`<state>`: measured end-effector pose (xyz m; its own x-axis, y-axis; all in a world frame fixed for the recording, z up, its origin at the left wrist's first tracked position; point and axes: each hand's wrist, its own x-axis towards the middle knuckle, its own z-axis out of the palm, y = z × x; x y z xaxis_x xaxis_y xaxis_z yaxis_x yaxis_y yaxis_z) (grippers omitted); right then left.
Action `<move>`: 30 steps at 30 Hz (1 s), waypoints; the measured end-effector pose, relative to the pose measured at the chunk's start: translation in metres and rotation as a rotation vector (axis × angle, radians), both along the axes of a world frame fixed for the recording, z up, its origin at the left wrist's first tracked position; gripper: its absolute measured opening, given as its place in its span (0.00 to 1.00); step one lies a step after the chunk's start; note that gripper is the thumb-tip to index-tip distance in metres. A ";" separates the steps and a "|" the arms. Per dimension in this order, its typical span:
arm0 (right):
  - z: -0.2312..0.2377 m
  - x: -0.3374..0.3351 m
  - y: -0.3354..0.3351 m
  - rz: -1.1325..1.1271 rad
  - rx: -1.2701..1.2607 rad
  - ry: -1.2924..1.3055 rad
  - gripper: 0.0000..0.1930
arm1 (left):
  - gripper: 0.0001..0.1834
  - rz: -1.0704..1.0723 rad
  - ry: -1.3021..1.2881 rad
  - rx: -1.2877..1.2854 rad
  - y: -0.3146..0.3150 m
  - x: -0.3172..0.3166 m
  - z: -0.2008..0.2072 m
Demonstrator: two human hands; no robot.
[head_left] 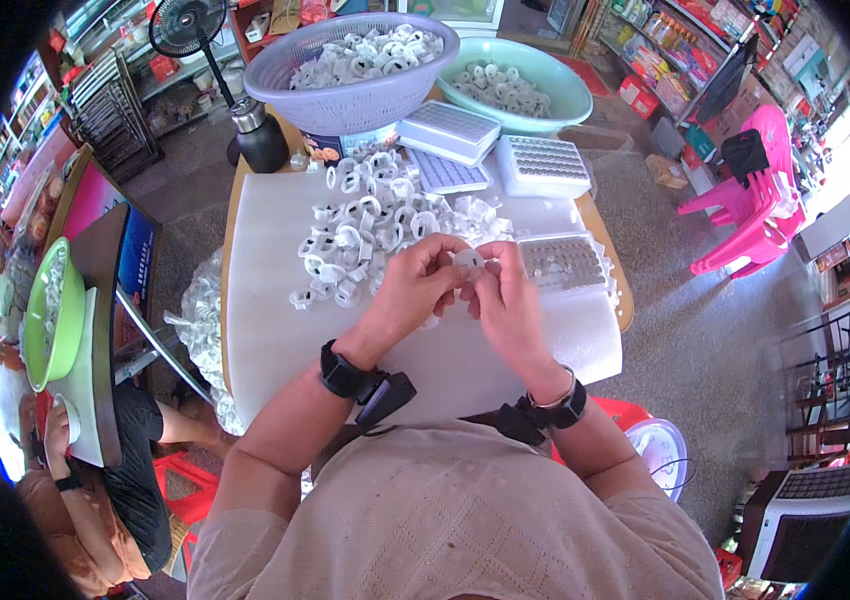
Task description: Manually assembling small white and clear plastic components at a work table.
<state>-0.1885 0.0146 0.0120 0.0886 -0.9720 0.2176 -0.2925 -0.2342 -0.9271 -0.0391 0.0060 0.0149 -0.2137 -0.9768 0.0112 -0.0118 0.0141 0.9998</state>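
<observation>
Over the middle of the white-covered table (285,350), my left hand (411,292) and my right hand (512,308) meet at the fingertips. Both pinch one small white plastic part (468,259), mostly hidden by the fingers. Just beyond my left hand spreads a loose pile of white ring-shaped plastic parts (350,238). Beside my right hand lies a shallow tray (600,270) with rows of small pieces, too small to name.
At the table's far side stand a lavender basket (345,105) and a mint-green basin (570,95), both holding white parts. White trays (545,180) sit before them. A fan (250,115) is at far left. Another person's hand (57,430) is near a green basin (70,330).
</observation>
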 end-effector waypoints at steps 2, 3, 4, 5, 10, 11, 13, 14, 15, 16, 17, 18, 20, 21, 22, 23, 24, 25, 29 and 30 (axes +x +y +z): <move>-0.002 0.004 -0.003 0.029 0.036 0.004 0.07 | 0.10 0.024 0.036 0.002 0.000 0.000 -0.001; -0.004 0.005 -0.005 0.022 -0.030 0.004 0.07 | 0.08 0.045 0.065 0.003 0.001 -0.001 -0.001; -0.006 0.006 -0.007 0.014 -0.094 0.004 0.07 | 0.08 0.045 0.063 0.004 0.001 -0.002 -0.001; -0.004 0.006 -0.009 0.015 -0.092 0.003 0.07 | 0.08 0.077 0.043 -0.028 0.000 -0.004 0.000; 0.012 0.000 -0.008 0.075 0.090 -0.028 0.07 | 0.08 0.084 0.062 -0.016 0.001 0.001 0.001; 0.015 -0.003 -0.009 0.102 0.111 0.074 0.07 | 0.08 0.086 0.063 -0.013 0.003 0.002 0.002; 0.015 -0.018 -0.019 0.172 0.075 0.155 0.07 | 0.09 0.016 0.071 0.181 0.001 0.005 0.004; 0.015 -0.026 -0.026 0.244 0.042 0.234 0.07 | 0.09 0.019 0.073 0.184 -0.001 0.008 0.002; 0.019 -0.034 -0.034 0.244 0.049 0.238 0.07 | 0.10 0.054 0.081 0.110 -0.002 0.009 0.001; 0.025 -0.040 -0.046 0.271 0.058 0.348 0.07 | 0.11 0.091 0.086 0.040 -0.004 0.011 -0.001; 0.030 -0.044 -0.060 0.307 0.070 0.457 0.07 | 0.11 0.098 0.085 0.057 -0.005 0.015 -0.001; 0.041 -0.047 -0.073 0.256 0.103 0.298 0.08 | 0.11 0.144 0.170 0.018 -0.007 0.019 0.005; 0.064 -0.043 -0.109 0.180 0.020 -0.013 0.10 | 0.12 0.212 0.257 0.000 -0.006 0.025 0.009; 0.074 -0.041 -0.120 0.137 -0.104 -0.166 0.11 | 0.12 0.232 0.306 -0.028 -0.008 0.026 0.011; 0.076 -0.037 -0.121 0.146 -0.090 -0.164 0.11 | 0.12 0.262 0.354 -0.061 -0.011 0.029 0.011; 0.077 -0.030 -0.121 0.115 -0.165 -0.136 0.13 | 0.12 0.275 0.355 -0.050 -0.013 0.030 0.010; 0.075 -0.024 -0.121 0.082 -0.242 -0.107 0.16 | 0.12 0.281 0.384 -0.064 -0.015 0.031 0.009; 0.069 -0.018 -0.113 0.095 -0.229 -0.106 0.16 | 0.12 0.292 0.411 -0.078 -0.015 0.033 0.007; 0.029 -0.005 -0.071 0.367 -0.215 0.478 0.11 | 0.12 0.353 0.407 -0.082 -0.013 0.035 0.010; 0.021 0.000 -0.064 0.371 -0.209 0.475 0.11 | 0.12 0.357 0.405 -0.076 -0.014 0.035 0.008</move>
